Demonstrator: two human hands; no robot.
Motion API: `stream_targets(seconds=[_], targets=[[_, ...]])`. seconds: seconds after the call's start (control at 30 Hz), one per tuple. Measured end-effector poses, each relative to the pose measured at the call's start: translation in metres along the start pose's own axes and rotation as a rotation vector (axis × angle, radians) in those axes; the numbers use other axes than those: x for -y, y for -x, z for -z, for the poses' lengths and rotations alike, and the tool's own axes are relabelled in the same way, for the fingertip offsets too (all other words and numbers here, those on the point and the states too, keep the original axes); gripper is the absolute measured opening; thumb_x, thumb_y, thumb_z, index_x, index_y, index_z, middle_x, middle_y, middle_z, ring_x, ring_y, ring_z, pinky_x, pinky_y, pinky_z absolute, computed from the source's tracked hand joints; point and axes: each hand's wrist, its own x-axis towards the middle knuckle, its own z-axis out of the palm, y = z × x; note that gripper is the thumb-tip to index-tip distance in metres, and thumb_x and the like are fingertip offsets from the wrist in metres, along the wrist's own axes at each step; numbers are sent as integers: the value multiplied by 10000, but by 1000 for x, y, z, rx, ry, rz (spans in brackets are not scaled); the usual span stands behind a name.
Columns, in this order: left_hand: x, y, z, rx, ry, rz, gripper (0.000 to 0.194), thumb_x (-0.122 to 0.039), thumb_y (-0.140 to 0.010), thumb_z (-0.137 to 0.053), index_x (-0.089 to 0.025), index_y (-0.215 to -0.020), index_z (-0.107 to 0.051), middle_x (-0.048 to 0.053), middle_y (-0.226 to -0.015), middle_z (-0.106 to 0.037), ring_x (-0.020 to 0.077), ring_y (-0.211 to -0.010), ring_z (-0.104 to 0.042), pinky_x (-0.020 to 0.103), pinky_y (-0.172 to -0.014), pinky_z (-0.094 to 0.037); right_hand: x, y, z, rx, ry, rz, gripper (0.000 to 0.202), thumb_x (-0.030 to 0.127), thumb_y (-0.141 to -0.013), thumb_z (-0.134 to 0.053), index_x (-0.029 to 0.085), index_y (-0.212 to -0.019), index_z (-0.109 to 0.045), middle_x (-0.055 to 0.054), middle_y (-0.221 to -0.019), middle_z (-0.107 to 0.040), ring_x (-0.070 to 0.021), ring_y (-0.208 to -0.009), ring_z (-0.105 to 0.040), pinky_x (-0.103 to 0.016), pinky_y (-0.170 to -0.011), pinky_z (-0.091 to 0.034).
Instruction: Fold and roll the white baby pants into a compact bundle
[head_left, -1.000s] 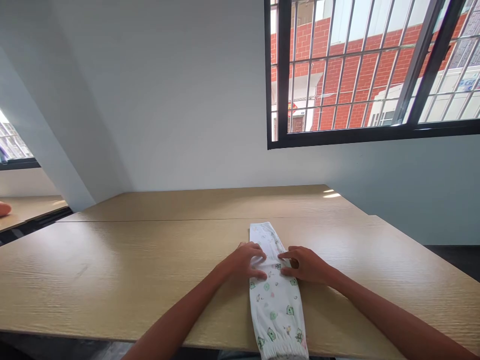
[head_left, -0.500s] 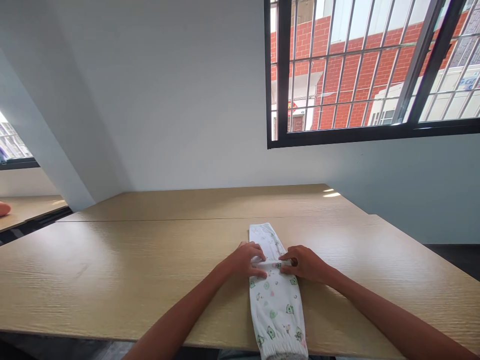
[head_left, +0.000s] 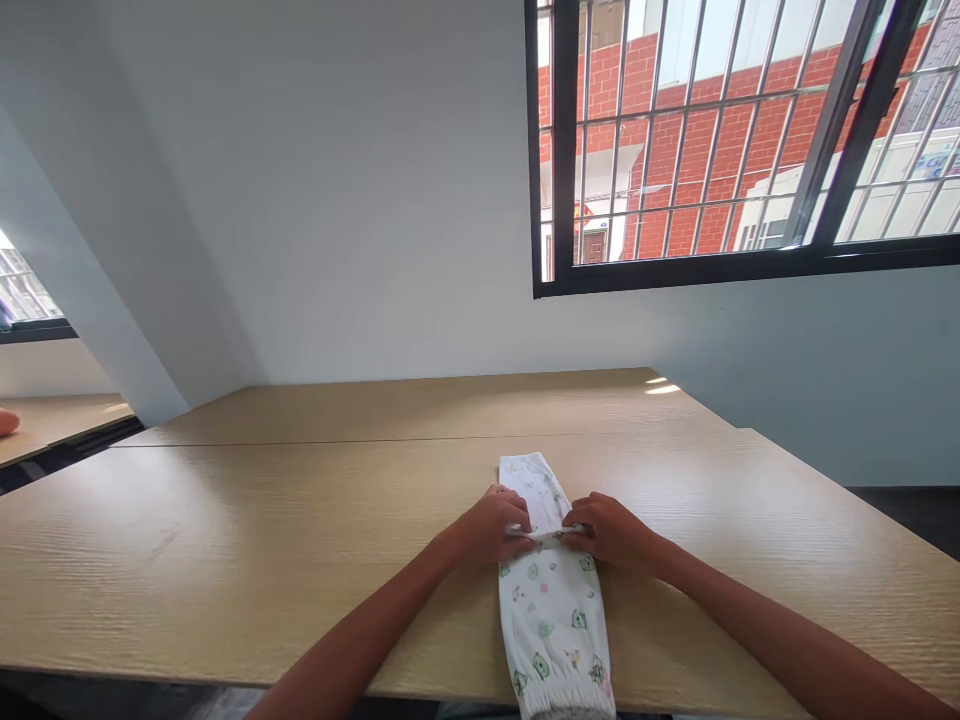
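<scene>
— Hands at work on a wooden desk: what does the head view show?

— Two bare forearms reach in from the bottom edge and meet over a long, narrow white garment printed with small green figures. It lies flat on the wooden table, running from about 6 o'clock, where its gathered cuff hangs at the near edge, straight up toward 12 o'clock.

— And the grip?

— The left hand has its fingers curled and pressed together, pinching the cloth at its left edge. The right hand does the same at the right edge. Between them the fabric is raised into a small crosswise ridge, roughly at mid-length of the garment.

— How do the hands sit relative to each other?

— Left hand at 9 o'clock of the ridge, right hand at 3 o'clock, near each other but apart, only the strip of cloth between them.

— What surrounds them?

— A white wall beyond the table at 12 o'clock. A black-framed barred window at 1 to 2 o'clock, with a red brick building outside. At 9 o'clock, a second table, well apart, with a small pinkish shape at the frame's edge, too cut off to identify.
</scene>
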Motion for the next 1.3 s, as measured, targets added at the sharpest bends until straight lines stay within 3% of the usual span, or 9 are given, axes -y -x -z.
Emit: stream_targets(seconds=[0.23, 0.5, 0.97, 1.3], targets=[[-8, -1, 3, -12, -55, -7, 127, -290, -780, -648, -188, -715, -610, 20, -791, -628, 168, -804, -575, 339, -899, -380, 0, 1, 1, 3, 7, 33, 254, 383, -910, -522, 208, -847, -694, -47, -776, -684, -209, -741, -588, -302, -707, -401], [-6, 2, 20, -17, -31, -10, 205, -319, -691, -743, -180, -677, -592, 19, -787, -633, 181, -822, -555, 316, -833, -388, 11, 5, 18, -36, -47, -73, 240, 416, -850, -595, 215, -939, -692, -50, -890, -689, -218, -809, -602, -313, -712, -432], [-10, 7, 35, 27, 27, -18, 135, -158, -675, -691, -165, -643, -561, 18, -785, -632, 151, -771, -549, 249, -722, -433, -4, 6, 22, 11, 4, 18, 160, 363, -854, -620, 228, -903, -690, -21, -833, -674, -188, -738, -583, -292, -664, -408], [-9, 9, 36, 11, 76, 1, 145, -203, -703, -704, -163, -663, -571, 21, -798, -611, 142, -763, -543, 233, -689, -431, -4, 8, 24, 32, 7, 38, 161, 357, -861, -603, 219, -904, -673, -24, -833, -674, -187, -726, -576, -294, -648, -407]])
